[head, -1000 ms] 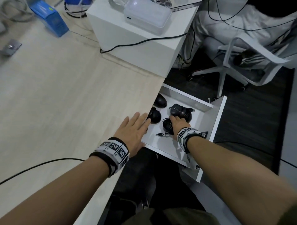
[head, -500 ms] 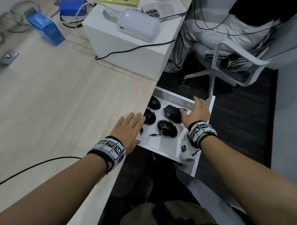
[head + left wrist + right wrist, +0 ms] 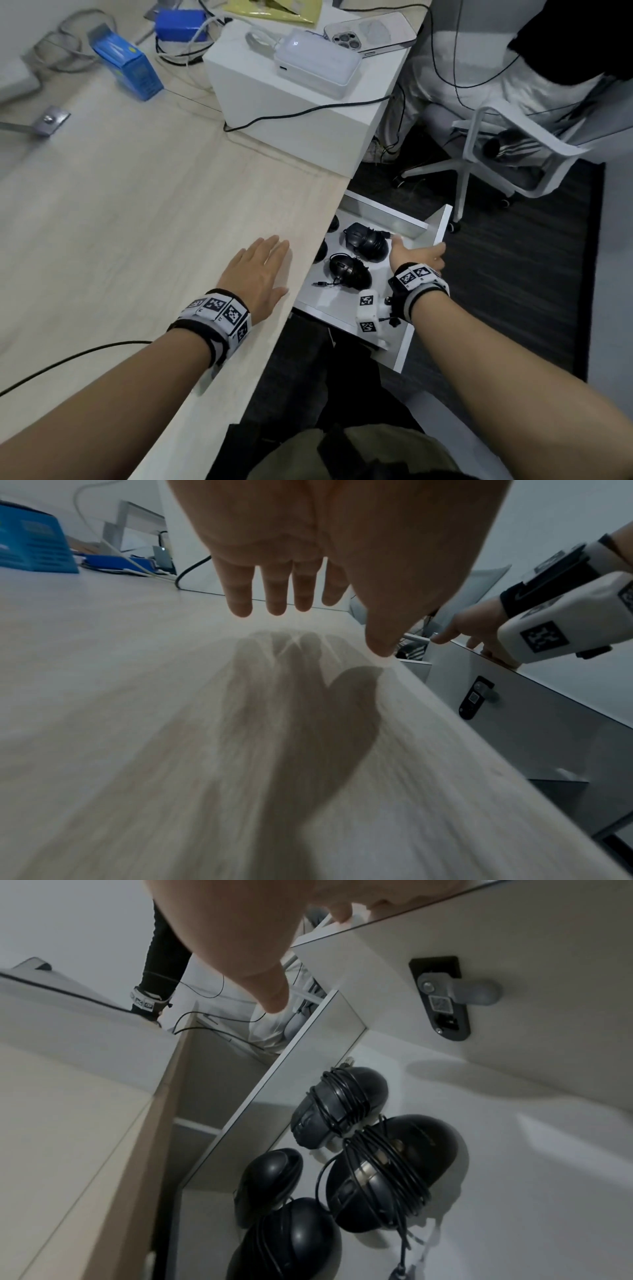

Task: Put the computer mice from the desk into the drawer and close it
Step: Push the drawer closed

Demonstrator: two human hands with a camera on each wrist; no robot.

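Observation:
The white drawer point(image 3: 329, 303) stands pulled out from under the desk's right edge. Several black mice lie in it, cords wound round them: one point(image 3: 366, 241) at the back, one point(image 3: 349, 272) nearer me. Two more point(image 3: 322, 251) are half hidden under the desk edge. The right wrist view shows them all close up point(image 3: 394, 1172). My right hand point(image 3: 416, 255) has its fingers point(image 3: 342, 909) hooked over the top edge of the drawer front point(image 3: 440, 229), thumb inside. My left hand point(image 3: 257, 274) hovers flat just above the wooden desk point(image 3: 137, 222), holding nothing.
A white box point(image 3: 291, 113) at the back of the desk carries a power bank point(image 3: 318, 68) and a phone point(image 3: 370, 32). A blue carton point(image 3: 125, 65) lies back left. A black cable point(image 3: 68, 359) crosses near my left arm. A white chair point(image 3: 496, 147) stands beyond the drawer.
My right hand let go of a mouse in the drawer and moved to the drawer front. The drawer has slid partly under the desk. My left hand drew back from the desk edge.

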